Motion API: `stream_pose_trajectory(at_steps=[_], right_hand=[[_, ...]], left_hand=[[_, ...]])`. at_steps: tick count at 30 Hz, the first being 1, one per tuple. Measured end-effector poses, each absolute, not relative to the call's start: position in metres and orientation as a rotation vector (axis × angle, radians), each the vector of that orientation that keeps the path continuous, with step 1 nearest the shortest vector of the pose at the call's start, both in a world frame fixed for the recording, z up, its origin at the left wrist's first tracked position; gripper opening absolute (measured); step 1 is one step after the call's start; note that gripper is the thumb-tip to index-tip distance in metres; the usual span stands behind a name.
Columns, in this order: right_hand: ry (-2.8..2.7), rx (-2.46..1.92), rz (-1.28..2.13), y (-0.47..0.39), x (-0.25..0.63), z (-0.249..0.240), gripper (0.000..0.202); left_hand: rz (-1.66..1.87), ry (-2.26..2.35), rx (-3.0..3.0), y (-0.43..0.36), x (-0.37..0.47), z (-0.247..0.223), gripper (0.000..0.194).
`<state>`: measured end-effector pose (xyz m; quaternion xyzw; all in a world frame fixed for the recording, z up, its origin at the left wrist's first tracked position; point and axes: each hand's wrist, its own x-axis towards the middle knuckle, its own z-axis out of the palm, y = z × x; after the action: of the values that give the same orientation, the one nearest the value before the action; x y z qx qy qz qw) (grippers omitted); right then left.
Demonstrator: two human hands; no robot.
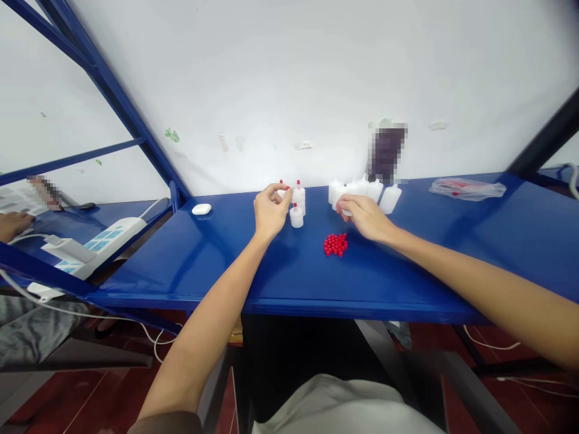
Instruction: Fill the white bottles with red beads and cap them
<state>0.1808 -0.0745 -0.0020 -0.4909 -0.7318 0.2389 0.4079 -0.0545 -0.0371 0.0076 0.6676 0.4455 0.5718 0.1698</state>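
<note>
On the blue table, my left hand (271, 211) is closed at the red tip of a white bottle, among several red-capped white bottles (297, 217). My right hand (362, 216) has its fingers closed round a white bottle (346, 212), mostly hidden by the fingers. Several uncapped white bottles (389, 199) stand just behind and beside my right hand. Between the hands, nearer the front edge, lies a small pile of red caps (335, 245).
A white oval case (201, 209) lies at the table's left. Toward the right is a clear plastic bag (467, 187) with red bits. A dark blurred phone (387, 152) leans on the wall. Beyond the blue frame are a power strip (106, 241) and another person's hand (14, 225).
</note>
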Motion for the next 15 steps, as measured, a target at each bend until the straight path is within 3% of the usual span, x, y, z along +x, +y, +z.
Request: stream_pose_trajectory(at_steps=[5, 10, 15], right_hand=[[-1.79, -1.254, 0.563, -0.074, 0.181, -0.001, 0.03], [-2.084, -1.302, 0.48, -0.072, 0.194, 0.01, 0.025], [-2.409, -1.328, 0.619, -0.074, 0.21, 0.022, 0.011]], left_hand=[[1.478, 1.393, 2.072, -0.036, -0.052, 0.001, 0.009], [1.471, 1.45, 2.19, -0.042, -0.05, 0.001, 0.011], [1.616, 1.158, 2.331, -0.053, -0.047, 0.004, 0.017]])
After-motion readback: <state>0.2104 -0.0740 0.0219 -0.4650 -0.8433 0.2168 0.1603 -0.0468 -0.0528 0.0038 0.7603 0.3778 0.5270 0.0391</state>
